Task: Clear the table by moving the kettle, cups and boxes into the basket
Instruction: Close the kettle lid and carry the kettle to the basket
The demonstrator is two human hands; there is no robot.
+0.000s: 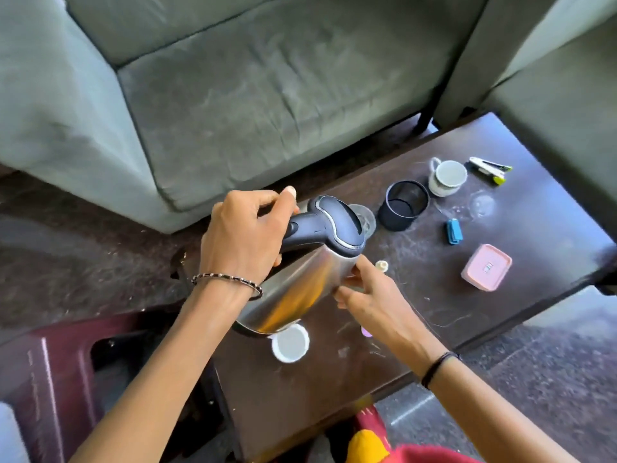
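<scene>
A steel kettle with a black lid and handle hangs tilted above the left end of the dark table. My left hand grips its handle. My right hand touches the kettle's steel side with its fingers spread. Below the kettle a white cup stands on the table. Another white cup with a handle sits at the far side. A pink lidded box lies at the right. A dark basket rim shows partly behind my left wrist.
A black mesh holder, a clear glass behind the kettle, a blue clip, a stapler and a small cream object lie on the table. A grey-green sofa stands beyond. A maroon stool is at the left.
</scene>
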